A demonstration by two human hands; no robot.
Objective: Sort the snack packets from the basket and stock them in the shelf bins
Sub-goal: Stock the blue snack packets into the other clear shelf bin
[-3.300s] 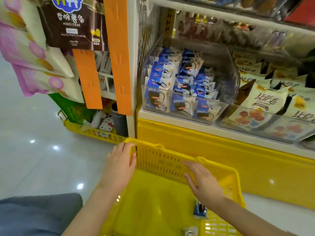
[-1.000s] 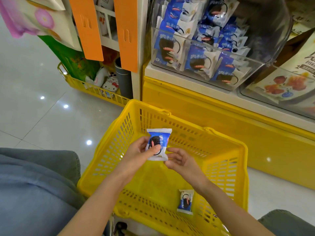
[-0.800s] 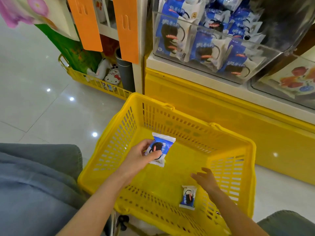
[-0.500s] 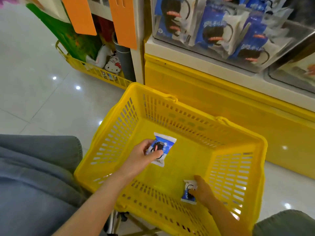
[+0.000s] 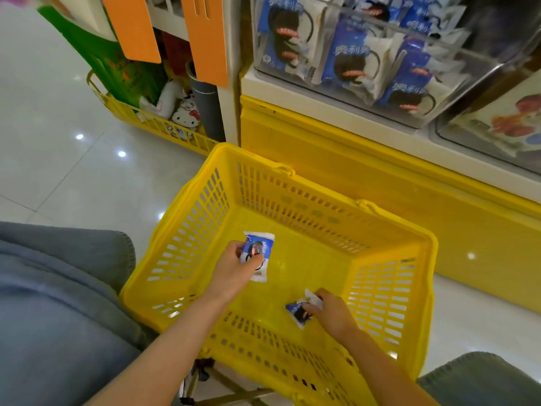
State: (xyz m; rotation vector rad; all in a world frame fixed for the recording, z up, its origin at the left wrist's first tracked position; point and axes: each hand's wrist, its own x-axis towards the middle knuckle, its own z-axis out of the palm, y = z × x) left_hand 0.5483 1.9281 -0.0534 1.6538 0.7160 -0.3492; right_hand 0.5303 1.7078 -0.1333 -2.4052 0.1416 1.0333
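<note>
Reaching into yellow basket (image 5: 380, 288), both hands; floor open between them.
Mid-basket, left hand (image 5: 231, 268) grips cookie packet (image 5: 259, 256); right hand (image 5: 333, 315) pinches second packet (image 5: 298, 312) low, near right wall.

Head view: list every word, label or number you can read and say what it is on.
"奥利奥": on the blue packets in the clear bin.
Smaller print on those packets: too blurred to read.
Left packet, held by the left hand: print blurred, unreadable.
Right packet, pinched by the right hand: print blurred, unreadable.
</note>
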